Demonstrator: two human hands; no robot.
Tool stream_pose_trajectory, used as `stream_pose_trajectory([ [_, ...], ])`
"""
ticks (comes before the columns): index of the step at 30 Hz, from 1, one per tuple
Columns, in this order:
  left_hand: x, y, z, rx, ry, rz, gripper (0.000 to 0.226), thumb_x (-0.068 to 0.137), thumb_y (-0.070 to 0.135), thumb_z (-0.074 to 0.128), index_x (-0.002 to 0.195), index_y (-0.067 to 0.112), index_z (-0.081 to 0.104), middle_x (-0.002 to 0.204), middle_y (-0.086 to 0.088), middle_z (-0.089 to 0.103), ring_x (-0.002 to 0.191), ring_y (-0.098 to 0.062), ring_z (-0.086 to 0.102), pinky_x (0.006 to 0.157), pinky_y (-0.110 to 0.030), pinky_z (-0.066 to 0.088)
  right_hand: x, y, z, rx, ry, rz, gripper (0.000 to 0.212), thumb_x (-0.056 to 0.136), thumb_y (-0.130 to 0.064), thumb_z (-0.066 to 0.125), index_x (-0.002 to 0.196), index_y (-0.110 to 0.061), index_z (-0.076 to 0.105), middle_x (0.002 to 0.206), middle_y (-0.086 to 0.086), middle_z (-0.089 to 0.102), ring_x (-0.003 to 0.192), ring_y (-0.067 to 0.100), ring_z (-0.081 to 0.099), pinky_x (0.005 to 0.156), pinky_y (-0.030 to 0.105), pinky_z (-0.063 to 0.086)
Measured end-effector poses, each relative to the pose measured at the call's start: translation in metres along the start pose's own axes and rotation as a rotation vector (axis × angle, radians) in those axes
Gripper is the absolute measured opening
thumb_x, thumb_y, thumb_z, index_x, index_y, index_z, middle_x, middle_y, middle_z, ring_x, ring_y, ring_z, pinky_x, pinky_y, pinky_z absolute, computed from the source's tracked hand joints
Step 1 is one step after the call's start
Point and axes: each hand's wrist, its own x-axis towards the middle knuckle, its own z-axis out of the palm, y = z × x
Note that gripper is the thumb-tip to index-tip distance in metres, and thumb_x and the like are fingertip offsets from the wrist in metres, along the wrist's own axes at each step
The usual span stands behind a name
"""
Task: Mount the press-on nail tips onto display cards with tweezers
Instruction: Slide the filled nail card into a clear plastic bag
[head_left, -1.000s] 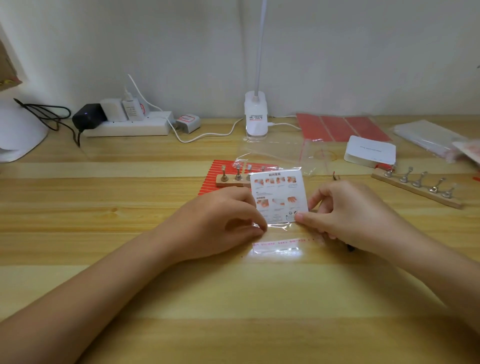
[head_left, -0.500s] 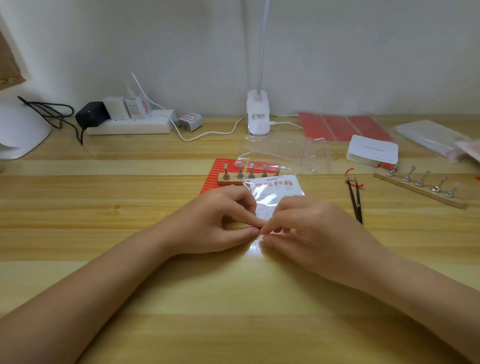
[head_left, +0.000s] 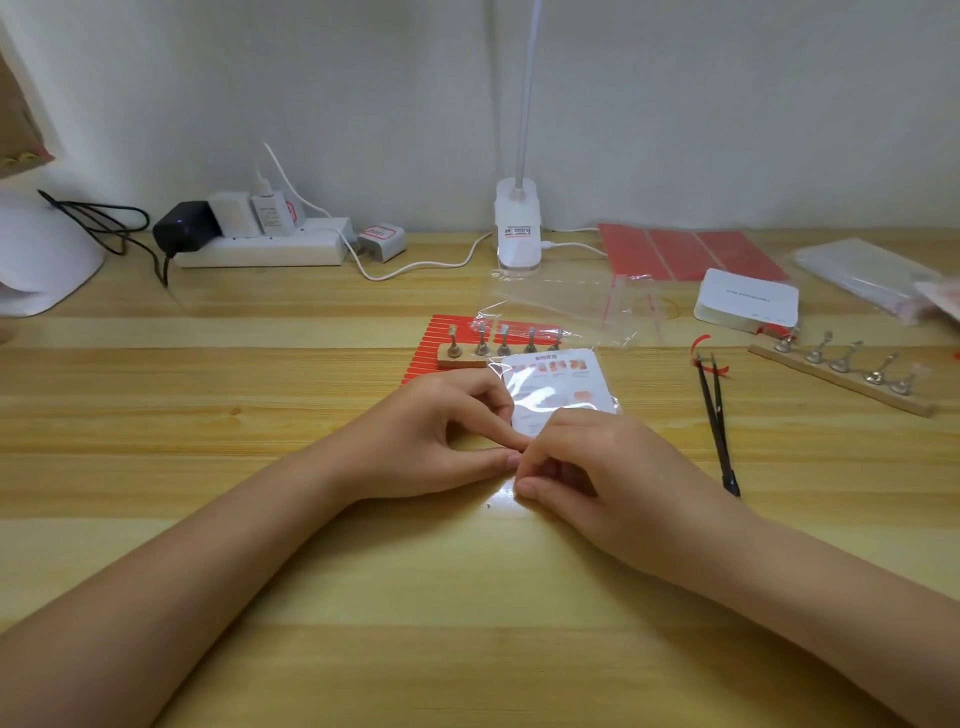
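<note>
Pale wood-grain worktop (head_left: 260, 415) runs to a white wall, and at its centre both hands meet over a clear cellophane sleeve (head_left: 558, 387) that holds a white printed instruction card (head_left: 571, 382). The left hand (head_left: 441, 436) has thumb and forefinger curled together and pinching the sleeve's near edge; the right hand (head_left: 597, 462) is curled too, its fingers (head_left: 530, 486) pressed to the same edge, apparently sealing or folding the flap. Black tweezers (head_left: 717, 421) lie untouched at 3 o'clock from the hands, well apart. A wooden nail-tip stand (head_left: 467, 358) sits at 12 o'clock, just beyond the sleeve, on a red striped sheet (head_left: 431, 343); a second stand (head_left: 841, 371) lies at 2 o'clock. My guess at the risks: the slippery film could crease or seal crookedly if the two pinches pull unevenly, and a sleeve pushed forward would knock the near stand, since its far edge touches or overlaps it. A sweep of the right forearm could flick the tweezers away. Hard to read: whether any nail tips sit on the stands' posts, what the card's print says, and exactly what lies under the right fingers. An empty zip bag (head_left: 571, 301) behind blurs into the glare.
</note>
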Motion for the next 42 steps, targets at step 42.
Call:
stream_pose_trajectory([
  [42,0.0,-0.002,0.006,0.063,0.059,0.072,0.013,0.079,0.022,0.068,0.082,0.013,0.077,0.077,0.003,0.055,0.071,-0.011,0.053,0.063,-0.03,0.044,-0.009,0.047,-0.147,0.156,0.189,0.107,0.019,0.081,-0.06,0.054,0.083,-0.044,0.063,0.082,-0.011,0.069,0.073,0.006,0.065,0.065,0.018,0.052],
])
